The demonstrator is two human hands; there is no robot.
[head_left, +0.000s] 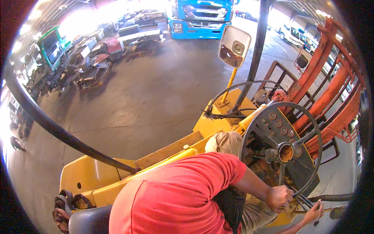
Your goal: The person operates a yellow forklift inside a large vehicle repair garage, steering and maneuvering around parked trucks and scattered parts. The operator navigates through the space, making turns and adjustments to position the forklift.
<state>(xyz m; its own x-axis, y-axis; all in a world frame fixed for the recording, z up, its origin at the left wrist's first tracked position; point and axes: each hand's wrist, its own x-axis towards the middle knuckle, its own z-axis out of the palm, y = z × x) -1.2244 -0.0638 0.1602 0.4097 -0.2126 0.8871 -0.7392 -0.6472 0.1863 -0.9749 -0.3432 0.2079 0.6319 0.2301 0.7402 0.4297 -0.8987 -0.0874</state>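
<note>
a few slim dark rods (303,200) sit below the lower corner of the dark dashboard panel (308,170) of a yellow forklift (89,174), next to the lowest stretch of the steering wheel rim. the left hand (279,198) has its fingers curled at their upper end, right by the rim; whether it grips the rods, the rim or both cannot be told. the right hand (313,212) comes in from the lower edge, fingertips at the rods' lower end and fingers partly straight; how firmly it closes on them cannot be told.

the black steering wheel (286,152) stands tilted in front of the panel, its hub orange-brown at the centre, with round gauges (278,123) near the panel's upper edge. beyond the panel rises an orange mast (311,64). a frayed black cable (219,116) lies across the yellow bodywork, near the foot of a yellow stalk carrying a pale-framed mirror (235,46).

the person, in a red shirt (167,191) and khaki trousers (226,143), leans over by a black seat (89,221). farther off on the grey floor (148,85) are a blue truck (200,19), a scrap heap (93,64) and white vehicles (292,34).
</note>
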